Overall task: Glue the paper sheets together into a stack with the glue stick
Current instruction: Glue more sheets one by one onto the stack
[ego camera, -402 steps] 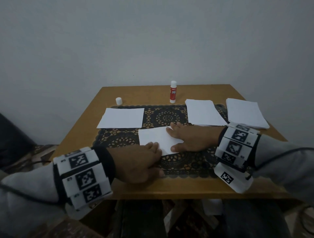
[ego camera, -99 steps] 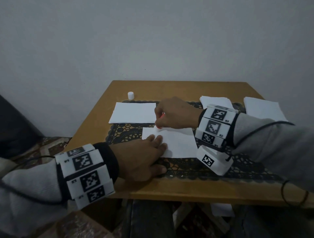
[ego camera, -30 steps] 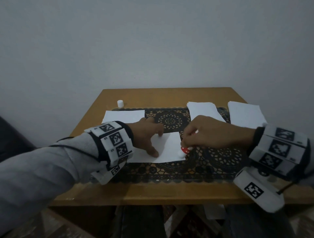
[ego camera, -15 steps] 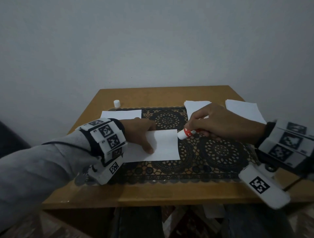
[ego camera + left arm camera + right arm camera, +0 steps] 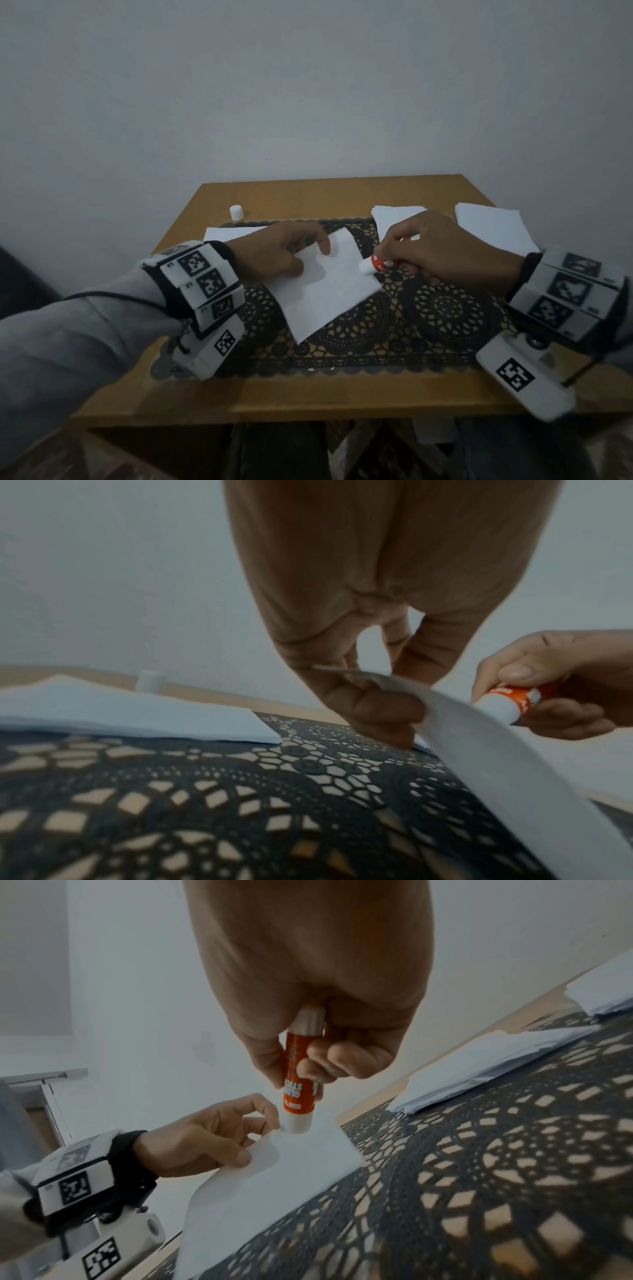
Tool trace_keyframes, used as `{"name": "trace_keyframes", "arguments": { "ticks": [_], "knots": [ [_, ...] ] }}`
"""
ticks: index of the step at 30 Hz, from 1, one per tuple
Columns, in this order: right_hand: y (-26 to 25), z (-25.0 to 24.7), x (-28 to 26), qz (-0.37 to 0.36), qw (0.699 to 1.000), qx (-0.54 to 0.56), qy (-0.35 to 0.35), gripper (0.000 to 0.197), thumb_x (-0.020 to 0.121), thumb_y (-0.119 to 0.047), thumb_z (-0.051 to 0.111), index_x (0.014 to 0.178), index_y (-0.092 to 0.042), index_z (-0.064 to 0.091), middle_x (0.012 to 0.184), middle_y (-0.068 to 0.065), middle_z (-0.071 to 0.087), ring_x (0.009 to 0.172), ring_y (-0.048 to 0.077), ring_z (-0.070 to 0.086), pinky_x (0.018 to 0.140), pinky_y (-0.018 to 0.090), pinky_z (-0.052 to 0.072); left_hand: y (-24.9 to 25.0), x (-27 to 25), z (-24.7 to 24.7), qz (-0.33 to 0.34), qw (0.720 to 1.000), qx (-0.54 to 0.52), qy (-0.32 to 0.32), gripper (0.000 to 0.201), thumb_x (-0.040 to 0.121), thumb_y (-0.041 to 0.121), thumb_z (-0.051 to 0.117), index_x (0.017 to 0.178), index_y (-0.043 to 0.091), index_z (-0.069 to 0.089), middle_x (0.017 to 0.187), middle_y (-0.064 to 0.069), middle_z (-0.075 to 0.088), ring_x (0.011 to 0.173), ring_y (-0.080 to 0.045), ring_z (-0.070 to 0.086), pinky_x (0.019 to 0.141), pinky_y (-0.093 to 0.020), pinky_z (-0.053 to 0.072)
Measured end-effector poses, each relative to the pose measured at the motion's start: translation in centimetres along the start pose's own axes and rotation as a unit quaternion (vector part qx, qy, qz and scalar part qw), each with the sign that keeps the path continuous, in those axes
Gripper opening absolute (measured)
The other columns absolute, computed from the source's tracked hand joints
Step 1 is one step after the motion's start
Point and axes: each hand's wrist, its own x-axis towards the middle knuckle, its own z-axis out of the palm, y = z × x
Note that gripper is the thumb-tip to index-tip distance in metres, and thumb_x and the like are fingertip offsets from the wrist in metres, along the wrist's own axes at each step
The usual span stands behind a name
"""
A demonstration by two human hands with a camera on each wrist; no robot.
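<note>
Over the middle of the black lace mat (image 5: 394,322) we have our left hand (image 5: 277,253) pinching the far edge of a white paper sheet (image 5: 329,291), thumb on top and fingers underneath, so the sheet is lifted and curls down, its near corner pointing toward us. Our right hand (image 5: 442,253) is curled round the glue stick (image 5: 378,264), whose long axis runs left to right, white tip aimed left and just touching the sheet's right edge. From the right wrist, the stick (image 5: 299,1091) reads upside down and its top end disappears inside the grip. More paper lies on the bench (image 5: 308,397): one stack (image 5: 493,229) far right, another (image 5: 390,216) half hidden behind the right hand, a third (image 5: 222,234) cut off by the left. Far left stands the white cap (image 5: 236,212).
</note>
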Motion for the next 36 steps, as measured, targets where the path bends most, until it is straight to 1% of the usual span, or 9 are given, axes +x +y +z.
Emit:
{"name": "trace_keyframes", "arguments": {
  "ticks": [2,6,12,14,19,22,26,30,36],
  "knots": [
    [0.3,0.1,0.6,-0.012,0.999,-0.044,0.015,0.021,0.087,-0.036,0.065,0.072,-0.024,0.075,0.068,0.005,0.069,0.06,0.021,0.06,0.055,0.018,0.041,-0.1,0.3,0.4,-0.03,0.999,0.003,0.031,0.03,0.083,0.0,0.057,0.103,0.022,0.062,0.095,0.001,0.055,0.091,-0.021,0.055,0.072,-0.027,0.049],
    [-0.1,0.8,1.6,-0.02,0.988,-0.147,0.042,0.017,0.086,-0.036,0.066,0.077,-0.024,0.075,0.08,-0.016,0.066,0.077,-0.001,0.055,0.062,-0.003,0.032,-0.8,0.8,1.7,-0.126,0.991,0.043,0.013,0.028,0.085,0.017,0.064,0.112,0.024,0.059,0.106,0.003,0.046,0.094,-0.015,0.046,0.077,-0.024,0.038],
    [-0.1,1.8,3.6,-0.036,0.979,-0.199,0.024,0.019,0.087,-0.032,0.066,0.085,-0.017,0.077,0.089,-0.005,0.071,0.083,0.013,0.063,0.061,0.014,0.04,-0.8,0.6,2.6,-0.153,0.988,0.02,-0.028,0.031,0.082,0.027,0.072,0.11,0.024,0.057,0.089,0.007,0.049,0.075,-0.009,0.054,0.053,-0.016,0.042],
    [-0.2,2.0,4.4,-0.038,0.976,-0.214,0.021,0.02,0.087,-0.031,0.065,0.087,-0.015,0.077,0.091,-0.004,0.07,0.084,0.014,0.061,0.058,0.016,0.039,-0.6,0.5,2.7,-0.152,0.987,0.038,-0.031,0.033,0.082,0.03,0.072,0.11,0.024,0.056,0.088,0.009,0.047,0.077,-0.009,0.053,0.055,-0.016,0.041],
    [0.1,2.6,5.7,-0.025,0.972,-0.233,0.005,0.019,0.086,-0.029,0.066,0.087,-0.011,0.074,0.091,0.001,0.068,0.085,0.018,0.062,0.069,0.03,0.048,-0.2,0.3,3.1,-0.155,0.984,0.076,-0.031,0.041,0.081,0.034,0.073,0.115,0.023,0.051,0.086,0.01,0.046,0.085,-0.012,0.049,0.071,-0.022,0.04],
    [0.4,2.8,6.1,-0.025,0.971,-0.239,-0.008,0.02,0.087,-0.029,0.066,0.088,-0.011,0.074,0.09,0.003,0.07,0.084,0.018,0.062,0.069,0.031,0.049,0.1,0.2,3.2,-0.151,0.984,0.084,-0.041,0.052,0.081,0.034,0.073,0.124,0.026,0.047,0.108,0.003,0.056,0.089,-0.014,0.05,0.074,-0.025,0.042],
    [0.4,2.6,6.1,-0.033,0.972,-0.232,-0.028,0.019,0.088,-0.031,0.067,0.09,-0.014,0.074,0.088,-0.003,0.067,0.083,0.014,0.059,0.061,0.019,0.039,0.6,0.2,2.9,-0.129,0.983,0.107,-0.077,0.068,0.084,0.033,0.07,0.143,0.032,0.036,0.142,0.0,0.044,0.098,-0.013,0.047,0.079,-0.021,0.042],
    [0.1,2.5,5.9,-0.043,0.971,-0.232,-0.042,0.016,0.087,-0.028,0.069,0.086,-0.014,0.074,0.083,-0.006,0.065,0.079,0.012,0.058,0.059,0.017,0.038,0.9,0.2,2.7,-0.124,0.981,0.119,-0.088,0.069,0.084,0.033,0.069,0.144,0.032,0.036,0.147,0.001,0.039,0.114,-0.019,0.048,0.082,-0.021,0.041],
    [-0.1,2.8,4.4,-0.047,0.97,-0.232,-0.06,0.016,0.085,-0.024,0.067,0.077,-0.012,0.074,0.08,0.002,0.071,0.076,0.018,0.064,0.07,0.035,0.052,0.7,0.2,2.7,-0.126,0.983,0.104,-0.085,0.069,0.084,0.031,0.071,0.144,0.032,0.037,0.146,0.0,0.04,0.1,-0.014,0.048,0.077,-0.022,0.045]
  ]
}}
